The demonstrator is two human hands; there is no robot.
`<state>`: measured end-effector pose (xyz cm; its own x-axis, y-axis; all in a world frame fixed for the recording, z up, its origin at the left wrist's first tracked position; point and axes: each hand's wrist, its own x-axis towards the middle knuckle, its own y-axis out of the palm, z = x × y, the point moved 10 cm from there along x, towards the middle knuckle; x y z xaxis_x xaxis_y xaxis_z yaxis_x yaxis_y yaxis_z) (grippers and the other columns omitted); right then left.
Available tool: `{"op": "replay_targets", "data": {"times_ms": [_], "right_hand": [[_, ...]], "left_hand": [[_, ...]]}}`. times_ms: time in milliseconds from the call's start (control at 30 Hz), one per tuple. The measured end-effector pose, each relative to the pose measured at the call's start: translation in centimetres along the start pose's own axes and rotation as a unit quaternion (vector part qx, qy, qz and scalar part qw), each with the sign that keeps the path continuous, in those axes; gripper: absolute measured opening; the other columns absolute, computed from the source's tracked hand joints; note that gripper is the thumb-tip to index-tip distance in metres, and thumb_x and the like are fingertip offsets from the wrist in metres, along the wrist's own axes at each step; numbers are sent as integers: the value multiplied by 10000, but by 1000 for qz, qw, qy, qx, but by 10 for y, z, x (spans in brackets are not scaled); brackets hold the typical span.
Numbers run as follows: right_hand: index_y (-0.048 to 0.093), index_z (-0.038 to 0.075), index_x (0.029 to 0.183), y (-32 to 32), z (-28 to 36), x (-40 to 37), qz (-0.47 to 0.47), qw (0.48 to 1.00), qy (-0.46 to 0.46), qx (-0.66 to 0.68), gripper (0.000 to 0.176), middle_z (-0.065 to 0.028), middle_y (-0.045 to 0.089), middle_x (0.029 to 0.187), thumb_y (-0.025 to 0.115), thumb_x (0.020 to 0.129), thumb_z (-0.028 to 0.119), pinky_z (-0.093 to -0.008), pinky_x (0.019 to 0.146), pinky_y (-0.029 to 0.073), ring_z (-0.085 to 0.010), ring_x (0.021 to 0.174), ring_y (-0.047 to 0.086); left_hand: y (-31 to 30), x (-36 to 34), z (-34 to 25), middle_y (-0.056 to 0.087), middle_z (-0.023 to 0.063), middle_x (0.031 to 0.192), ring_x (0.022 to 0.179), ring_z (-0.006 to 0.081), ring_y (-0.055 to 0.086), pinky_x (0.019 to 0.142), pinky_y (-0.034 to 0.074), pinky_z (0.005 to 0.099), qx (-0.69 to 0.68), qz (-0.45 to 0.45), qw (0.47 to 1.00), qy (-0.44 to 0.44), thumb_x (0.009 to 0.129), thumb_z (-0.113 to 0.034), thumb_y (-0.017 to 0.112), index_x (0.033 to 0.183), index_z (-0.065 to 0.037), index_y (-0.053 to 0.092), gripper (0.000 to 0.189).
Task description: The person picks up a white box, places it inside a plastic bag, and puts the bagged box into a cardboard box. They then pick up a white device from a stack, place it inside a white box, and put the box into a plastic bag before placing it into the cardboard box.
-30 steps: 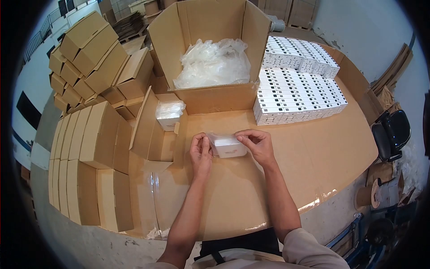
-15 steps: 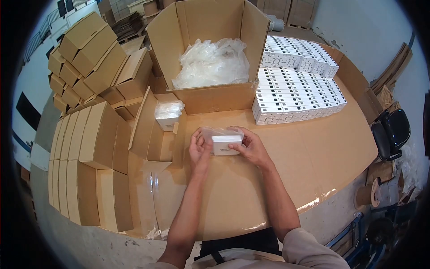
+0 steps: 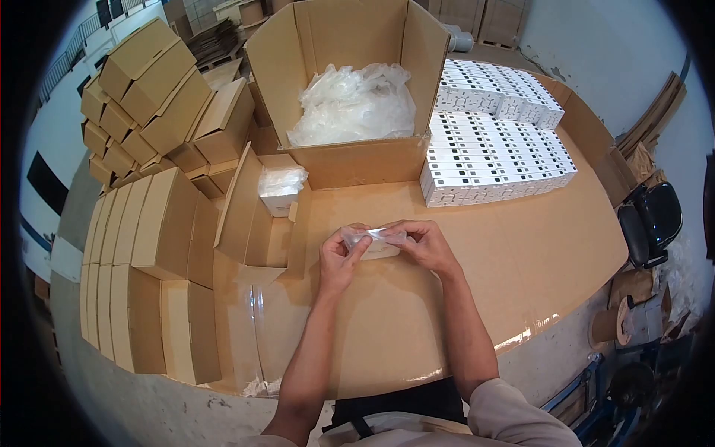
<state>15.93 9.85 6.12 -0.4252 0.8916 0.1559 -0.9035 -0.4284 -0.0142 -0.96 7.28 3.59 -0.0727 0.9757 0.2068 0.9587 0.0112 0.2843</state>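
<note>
Over the cardboard-covered table, a small white box [image 3: 381,251] sits in a clear plastic bag [image 3: 375,235]. My left hand [image 3: 341,258] pinches the bag's left side, thumb on top. My right hand [image 3: 422,246] grips the bag's right side with fingers bent over its upper edge. Folded plastic and my fingers hide much of the box. To the left stands an open brown carton [image 3: 261,223], with bagged white boxes [image 3: 281,190] at its far end.
A large carton [image 3: 350,165] full of clear plastic bags [image 3: 354,104] stands at the back. Rows of white printed boxes [image 3: 495,160] are stacked to its right. Brown cartons [image 3: 153,238] pile up on the left. A black chair [image 3: 649,223] stands beyond the table's right edge.
The plastic has been drawn over the top of the white box, and its printed front is now mostly covered. Both hands have shifted their grip onto the bag.
</note>
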Motion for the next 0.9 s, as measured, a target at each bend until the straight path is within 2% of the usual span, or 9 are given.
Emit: {"op": "replay_targets", "data": {"times_ms": [133, 233, 333, 433, 633, 733, 833, 900], "right_hand": [[774, 0, 1043, -4, -2, -1, -17, 999, 21, -26, 145, -51, 765, 1066, 740, 943, 100, -257, 708, 510, -74, 826, 611], [733, -4, 907, -10, -5, -1, -58, 997, 52, -21, 118, -39, 755, 951, 755, 938, 108, -249, 683, 492, -68, 802, 607], [645, 23, 800, -12, -1, 1, -81, 996, -6, -20, 199, -14, 710, 827, 777, 924, 107, -239, 650, 470, -58, 772, 599], [590, 44, 771, -14, -5, 2, -91, 996, -11, 6, 243, 13, 648, 759, 785, 911, 83, -241, 636, 458, -53, 748, 578], [577, 55, 780, -15, -5, 3, -94, 995, -42, 15, 241, 31, 600, 737, 782, 907, 57, -246, 621, 429, -42, 705, 517], [555, 53, 791, -16, -10, 3, -87, 996, -26, 12, 252, -6, 685, 851, 775, 914, 55, -241, 658, 458, -55, 778, 581], [637, 26, 918, -7, 3, 0, -65, 989, -36, 129, 138, -114, 722, 1142, 773, 899, 35, -280, 812, 517, -124, 1002, 650], [697, 26, 1028, -8, 24, -2, -36, 985, -81, 147, 171, -153, 657, 1311, 780, 879, 25, -324, 932, 505, -181, 1159, 619]], "left_hand": [[-4, -1, 2, 687, 16, 1031, 964, 87, 622, 867, 498, 253, 17, -25, 999, -18, 946, -86, 753, 1048, 8, 694, 150], [-9, 0, 3, 672, 6, 970, 899, 73, 612, 818, 500, 247, 29, -46, 998, 20, 948, -106, 759, 1042, 6, 681, 166], [-10, -2, -2, 661, 8, 941, 847, 61, 601, 757, 501, 237, 54, -82, 995, 35, 949, -122, 762, 1036, 3, 665, 180], [-10, -6, -7, 661, 15, 924, 815, 58, 600, 718, 501, 228, 85, -107, 991, 3, 948, -127, 765, 1030, -2, 644, 192], [-12, -5, -2, 671, 30, 924, 825, 60, 612, 723, 507, 227, 57, -118, 991, 5, 946, -117, 762, 1024, -3, 619, 199], [-11, -5, -4, 677, 38, 932, 823, 63, 617, 723, 513, 231, 56, -118, 991, 0, 945, -114, 761, 1018, -4, 620, 193], [-12, -4, -3, 678, 39, 934, 821, 66, 620, 725, 516, 233, 32, -117, 993, 6, 944, -112, 761, 1021, -4, 620, 193], [-11, -5, -5, 676, 38, 932, 820, 66, 620, 720, 516, 232, 44, -121, 992, -2, 945, -114, 760, 1018, -6, 620, 192]]}}
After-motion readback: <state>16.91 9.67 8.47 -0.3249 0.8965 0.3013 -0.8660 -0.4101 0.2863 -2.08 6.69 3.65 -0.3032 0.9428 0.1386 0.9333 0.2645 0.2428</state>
